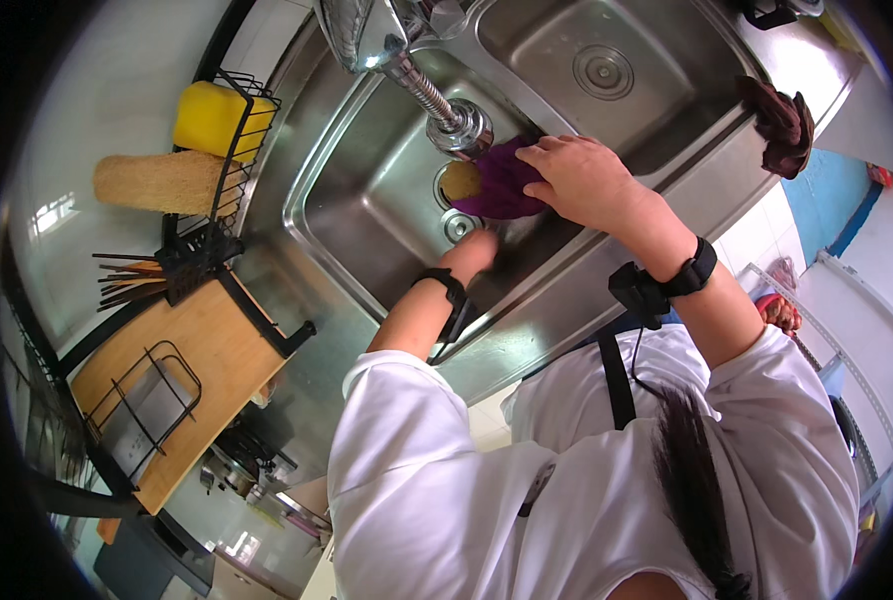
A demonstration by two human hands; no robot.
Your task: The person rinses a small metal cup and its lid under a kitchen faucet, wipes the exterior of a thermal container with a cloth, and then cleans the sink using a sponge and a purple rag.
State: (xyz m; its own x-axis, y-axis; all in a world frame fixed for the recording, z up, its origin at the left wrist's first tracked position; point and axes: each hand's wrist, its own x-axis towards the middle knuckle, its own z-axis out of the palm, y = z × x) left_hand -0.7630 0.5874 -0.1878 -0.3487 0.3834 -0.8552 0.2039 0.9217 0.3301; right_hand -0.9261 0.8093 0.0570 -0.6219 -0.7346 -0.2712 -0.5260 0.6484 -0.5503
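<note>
Over the left basin (356, 247) of a steel double sink, my right hand (577, 180) grips the edge of a purple cloth (502, 184). A round, yellowish-brown thing, likely a potato (461, 182), shows at the cloth's left end. My left hand (478, 251) is low in the same basin, blurred and just below the cloth; its fingers are hidden, so whether it holds anything cannot be told. A chrome faucet head (457, 129) on a ribbed neck hangs right above the cloth. Beside my left hand, a round metal drain piece (460, 223) lies on the basin floor.
The second basin (641, 45) has a round drain (602, 71). A dark brown cloth (780, 127) drapes over the sink's right edge. At left are a wire rack with a yellow sponge (221, 120) and a loofah (165, 184), chopsticks (131, 281) and a wooden board (221, 360).
</note>
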